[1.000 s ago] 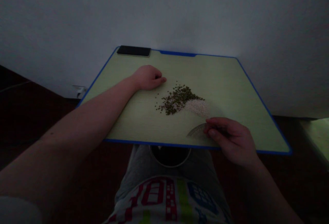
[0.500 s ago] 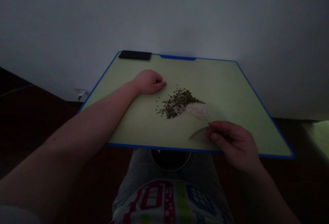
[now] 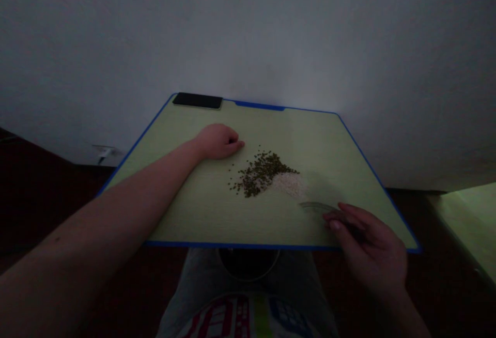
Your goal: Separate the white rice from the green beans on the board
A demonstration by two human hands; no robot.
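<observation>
My left hand (image 3: 219,142) rests on the pale green tabletop (image 3: 201,214), fingers curled into a loose fist and nothing visible in it. Just to its right and nearer me lies a scattered pile of small dark green beans (image 3: 267,166). White grains that look like rice (image 3: 290,184) adjoin the beans on their right side. My right hand (image 3: 370,245), near the front right of the table, pinches a clear protractor (image 3: 316,206). The protractor's curved edge points left, close to the rice; my fingers cover its other end.
A black phone (image 3: 197,101) lies at the table's back left corner. Blue trim (image 3: 259,105) edges the table, which stands against a grey wall (image 3: 248,33). Below the front edge, a dark round bowl (image 3: 248,265) sits between my legs. A wall socket with a plug (image 3: 104,153) is at left.
My right hand has drawn the protractor rightward, away from the rice, and its angle looks flatter. The whole view has shifted slightly; my left hand stays in place on the table.
</observation>
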